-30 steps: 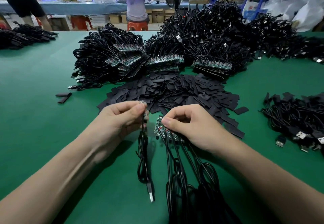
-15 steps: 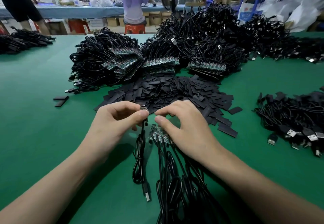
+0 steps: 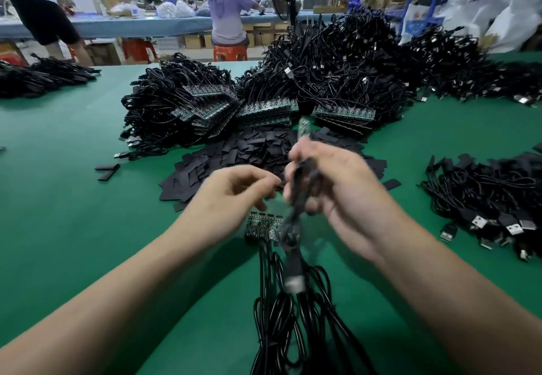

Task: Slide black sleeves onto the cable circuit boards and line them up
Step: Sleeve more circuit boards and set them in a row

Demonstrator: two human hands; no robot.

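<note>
A bundle of thin, round black cables is lying nearest on the smooth green table. At its far end a short row of small flat circuit boards, four or five showing, is resting side by side on the table.

Just above them the right hand is gripping one more cable, blurred, with fingers curled round it. Its board is sticking up past the fingers and its metal plug is hanging below. The left hand is hovering just beside, fingers curled into a narrow pinch; I cannot tell whether anything is in it.

Beyond the hands one heap of flat, rectangular black sleeves is spreading across the table, with two loose sleeves lying to its left. Farther on, three stacks of boards are sitting against a big tangled cable mound. To the right, a separate pile of plugged cables is lying well apart.
</note>
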